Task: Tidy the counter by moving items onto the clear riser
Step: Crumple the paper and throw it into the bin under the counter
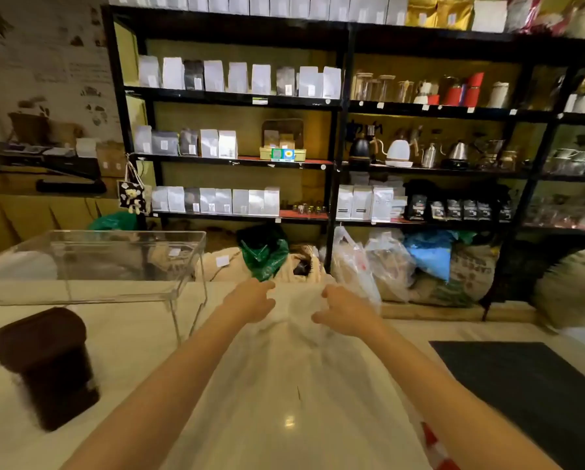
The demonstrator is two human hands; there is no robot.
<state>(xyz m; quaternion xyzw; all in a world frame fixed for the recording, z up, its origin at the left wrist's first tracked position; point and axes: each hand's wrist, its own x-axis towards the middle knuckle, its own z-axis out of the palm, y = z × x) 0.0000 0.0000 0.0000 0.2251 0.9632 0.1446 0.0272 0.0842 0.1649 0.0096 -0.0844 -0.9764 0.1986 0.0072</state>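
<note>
A clear acrylic riser (91, 266) stands on the pale counter (138, 337) at the left, with nothing on its top. A dark brown lidded container (47, 364) sits on the counter in front of the riser, partly under its edge. A thin whitish plastic bag (297, 361) lies blurred across the counter's middle. My left hand (253, 300) and my right hand (343, 310) both pinch the bag's far end, a short gap between them.
A black mat (528, 395) covers the counter at the right. A red and white item (436, 446) peeks out by my right forearm. Beyond the counter stand black shelves (338, 106) of pouches and kettles, with sacks and bags (403, 266) on the floor.
</note>
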